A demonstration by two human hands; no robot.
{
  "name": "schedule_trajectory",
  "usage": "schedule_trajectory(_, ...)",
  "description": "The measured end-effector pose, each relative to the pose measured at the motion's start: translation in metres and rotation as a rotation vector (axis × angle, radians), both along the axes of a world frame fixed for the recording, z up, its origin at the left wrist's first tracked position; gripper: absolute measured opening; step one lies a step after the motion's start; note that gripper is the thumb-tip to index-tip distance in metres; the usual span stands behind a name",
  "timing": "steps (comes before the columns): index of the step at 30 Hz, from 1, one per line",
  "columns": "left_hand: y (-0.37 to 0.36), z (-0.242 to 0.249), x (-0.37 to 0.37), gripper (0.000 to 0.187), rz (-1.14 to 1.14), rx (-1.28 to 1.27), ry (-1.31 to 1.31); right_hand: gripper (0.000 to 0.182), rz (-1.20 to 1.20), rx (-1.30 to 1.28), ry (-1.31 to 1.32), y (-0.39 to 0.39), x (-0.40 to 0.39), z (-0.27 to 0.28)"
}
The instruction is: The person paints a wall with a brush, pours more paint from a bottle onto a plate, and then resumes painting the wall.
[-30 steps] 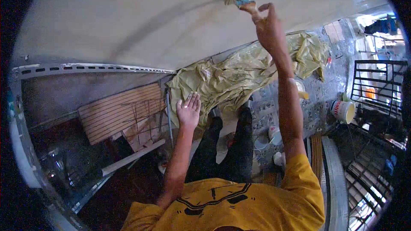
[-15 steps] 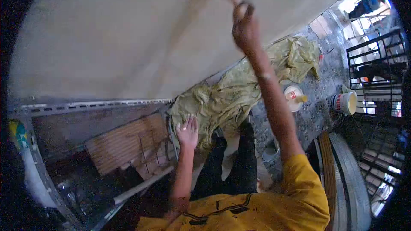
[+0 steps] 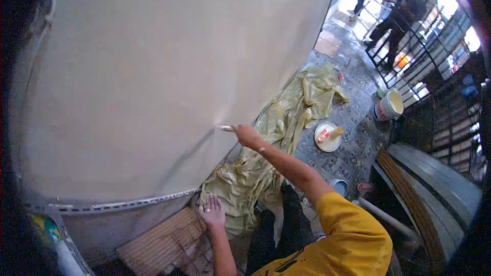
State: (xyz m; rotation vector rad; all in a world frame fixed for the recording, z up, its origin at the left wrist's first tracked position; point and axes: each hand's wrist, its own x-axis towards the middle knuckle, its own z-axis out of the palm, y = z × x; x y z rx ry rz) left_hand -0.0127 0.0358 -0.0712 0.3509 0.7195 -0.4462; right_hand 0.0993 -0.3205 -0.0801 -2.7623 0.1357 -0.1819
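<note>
head-worn view, angled down, facing wall point(image 3: 153, 71)

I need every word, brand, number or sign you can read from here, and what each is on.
None can be read.
White bucket: red lettering on its side, too blurred.
Round white lid or tub on the floor: red marking, too small.
Yellow shirt: black print, no word legible.

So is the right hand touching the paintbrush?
Touching. The head view shows the right hand gripping the paintbrush, which pokes out of it toward the wall.
</note>
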Motion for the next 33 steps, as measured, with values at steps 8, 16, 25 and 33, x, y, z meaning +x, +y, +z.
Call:
schedule_trajectory(8,-0.019,0.034,-0.009,0.064,0.152,-0.024,0.023,0.047,0.065,-0.153,-0.128,-0.045,0.050,0.132)
schedule_trajectory(16,-0.030,0.050,-0.006,0.057,0.149,-0.039,-0.025,0.035,-0.042,-0.125,-0.238,-0.068,0.022,0.421)
schedule_trajectory(25,-0.041,0.066,-0.004,0.066,0.145,-0.030,-0.144,0.021,-0.134,-0.062,-0.876,-0.101,0.009,0.597)
schedule_trajectory(33,-0.046,0.090,0.003,0.062,0.142,-0.024,-0.134,0.017,-0.038,0.090,-1.050,-0.079,0.063,0.593)
